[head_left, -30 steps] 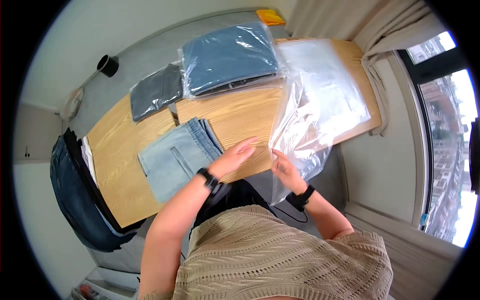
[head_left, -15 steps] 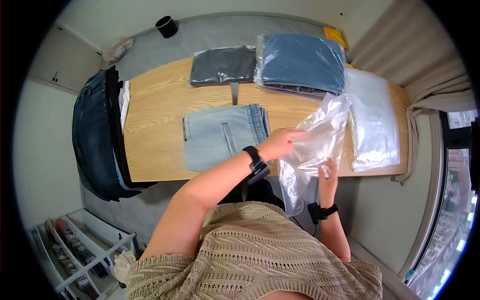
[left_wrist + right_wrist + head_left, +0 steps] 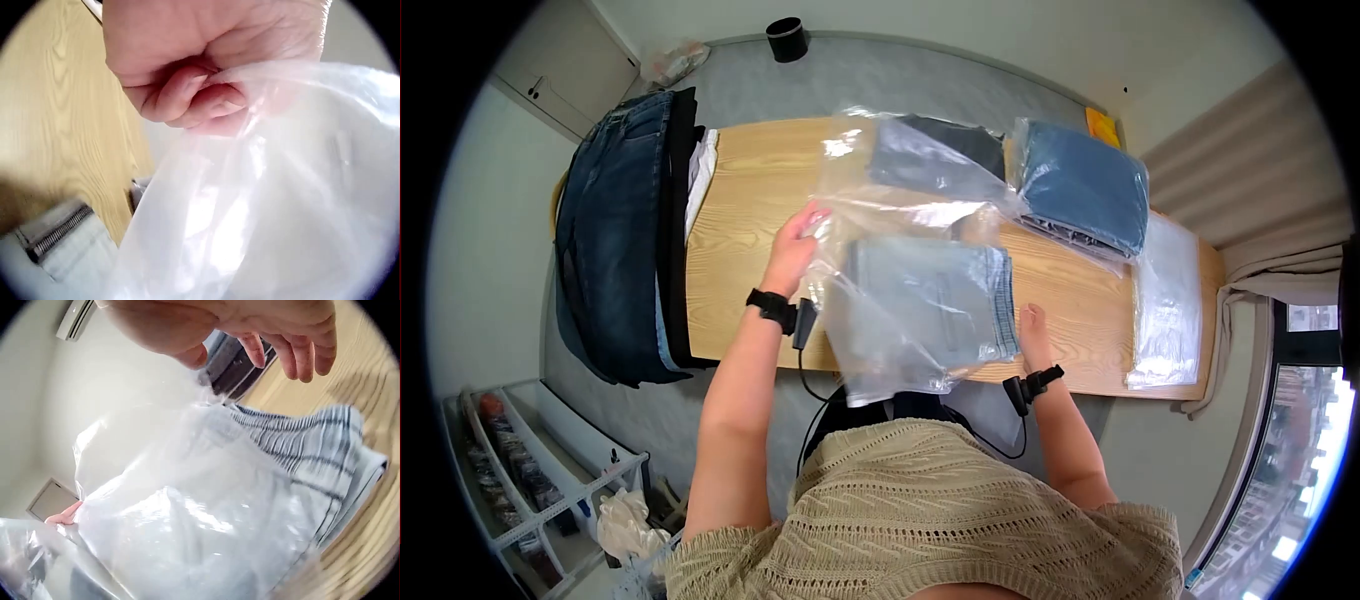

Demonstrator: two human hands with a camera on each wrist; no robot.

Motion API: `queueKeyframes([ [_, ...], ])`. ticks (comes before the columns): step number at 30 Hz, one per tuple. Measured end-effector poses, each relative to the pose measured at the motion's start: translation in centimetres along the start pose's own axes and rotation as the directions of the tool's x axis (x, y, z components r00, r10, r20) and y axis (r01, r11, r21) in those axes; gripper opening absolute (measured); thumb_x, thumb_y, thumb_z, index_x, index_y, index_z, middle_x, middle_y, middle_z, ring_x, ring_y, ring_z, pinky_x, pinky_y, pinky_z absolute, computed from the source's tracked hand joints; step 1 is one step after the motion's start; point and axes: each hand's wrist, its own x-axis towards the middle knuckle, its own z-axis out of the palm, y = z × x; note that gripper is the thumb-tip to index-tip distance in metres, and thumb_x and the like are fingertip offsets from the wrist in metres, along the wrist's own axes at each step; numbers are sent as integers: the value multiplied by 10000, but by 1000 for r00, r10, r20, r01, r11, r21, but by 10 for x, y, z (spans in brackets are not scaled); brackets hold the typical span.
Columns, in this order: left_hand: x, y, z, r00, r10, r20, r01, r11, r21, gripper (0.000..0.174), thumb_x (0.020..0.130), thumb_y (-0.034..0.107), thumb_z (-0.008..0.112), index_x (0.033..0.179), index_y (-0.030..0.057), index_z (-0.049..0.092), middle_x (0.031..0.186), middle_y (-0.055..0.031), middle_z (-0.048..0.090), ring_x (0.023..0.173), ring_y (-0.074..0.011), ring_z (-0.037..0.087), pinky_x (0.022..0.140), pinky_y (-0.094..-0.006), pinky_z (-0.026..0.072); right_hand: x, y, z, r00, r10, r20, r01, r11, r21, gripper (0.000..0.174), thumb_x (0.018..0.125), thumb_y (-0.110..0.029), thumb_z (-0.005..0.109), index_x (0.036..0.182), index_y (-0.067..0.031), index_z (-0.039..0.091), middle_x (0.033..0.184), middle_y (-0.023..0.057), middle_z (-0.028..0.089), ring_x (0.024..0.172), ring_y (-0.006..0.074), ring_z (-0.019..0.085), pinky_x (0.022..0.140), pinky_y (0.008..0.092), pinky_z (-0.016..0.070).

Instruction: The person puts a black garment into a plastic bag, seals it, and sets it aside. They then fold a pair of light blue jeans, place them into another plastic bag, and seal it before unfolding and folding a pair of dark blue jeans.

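A clear plastic bag [image 3: 840,330] is spread above the folded light-blue jeans [image 3: 985,310], which show through it. My left hand [image 3: 790,250] holds one edge of the bag at its left side. In the left wrist view the fingers [image 3: 187,94] of that hand are curled round the gathered film [image 3: 206,212]. My right hand [image 3: 1034,335] is beside the elastic waistband [image 3: 281,440] of the jeans. In the right wrist view, the fingers [image 3: 303,359] of that hand hang apart above the waistband with nothing between them.
Bagged dark trousers [image 3: 980,150] and a bagged stack of blue jeans [image 3: 1090,185] lie along the far side. Flat plastic bags [image 3: 1168,310] rest at the right end of the wooden table [image 3: 755,160]. Dark jeans [image 3: 615,240] hang over its left end.
The bag has moved left from the table's right side to over the light-blue jeans. My left hand has swung left with its edge; the right hand now stands apart from the film.
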Motion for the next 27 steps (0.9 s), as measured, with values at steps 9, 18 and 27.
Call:
queueKeyframes([
  [9,17,-82,-149,950,-191,-245,184,982,-52,728,723,-113,385,1426,36,265,1322,-86,508,588,-41,435,481,-185,342,15,25,33,996,14,-85,-47,916,-399,843,632,-367,816,1191,132,429,1086,232,571,1009,294,567,881,353,446],
  [18,-7,-119,-210,926,-307,-221,322,946,33,725,808,26,566,1449,125,241,1367,-103,438,918,-136,534,727,-252,444,19,-24,26,904,379,199,-354,923,-150,529,639,-197,816,1010,109,595,915,145,659,784,228,634,731,332,509],
  [27,-83,-97,-222,986,-103,134,-1,788,615,545,765,141,658,1280,67,492,1357,-182,427,1277,-361,362,1053,-374,300,-4,-50,12,895,258,364,-304,950,73,439,752,-87,698,1144,36,543,998,93,639,851,194,613,785,320,498],
])
